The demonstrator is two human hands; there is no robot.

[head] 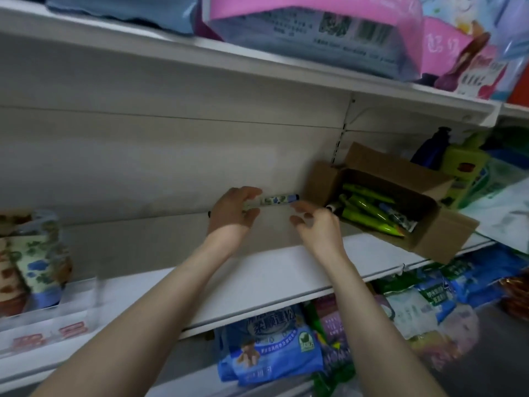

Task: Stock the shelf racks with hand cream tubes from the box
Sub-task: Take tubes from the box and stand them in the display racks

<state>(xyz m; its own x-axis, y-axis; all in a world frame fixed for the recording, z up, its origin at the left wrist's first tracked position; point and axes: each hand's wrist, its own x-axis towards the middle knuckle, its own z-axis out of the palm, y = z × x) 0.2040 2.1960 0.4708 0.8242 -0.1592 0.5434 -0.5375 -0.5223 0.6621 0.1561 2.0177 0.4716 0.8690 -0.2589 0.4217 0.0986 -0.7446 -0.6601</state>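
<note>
A: How many tubes do we count?

B: One hand cream tube (272, 201) with a blue floral print sits in our left hand (233, 213), level against the shelf's back panel (143, 156). That grip is closed around the tube's left end; the dark cap points toward 3 o'clock. In the cardboard box (423, 224) at 3 o'clock from our hands we make out roughly four or five green tubes (369, 209) and one more blue-printed tube (400, 217); the pile overlaps, so the count is not exact.

A: And our right hand (315, 224)?

B: Its grip is open, fingers curled, just below the tube's capped end and not touching it, beside the box's near corner.

A: Anything readable?

B: Little. At 9 o'clock a clear rack (48, 313) holds several floral tubes (34, 267), blurred, with red characters on the strip below that we cannot read. At 6 o'clock, under the white shelf (257, 282), a blue bag (266, 348) carries large Chinese characters, too soft to be sure of. At 12 o'clock a pink pack (315, 21) shows a barcode and fine print.
</note>
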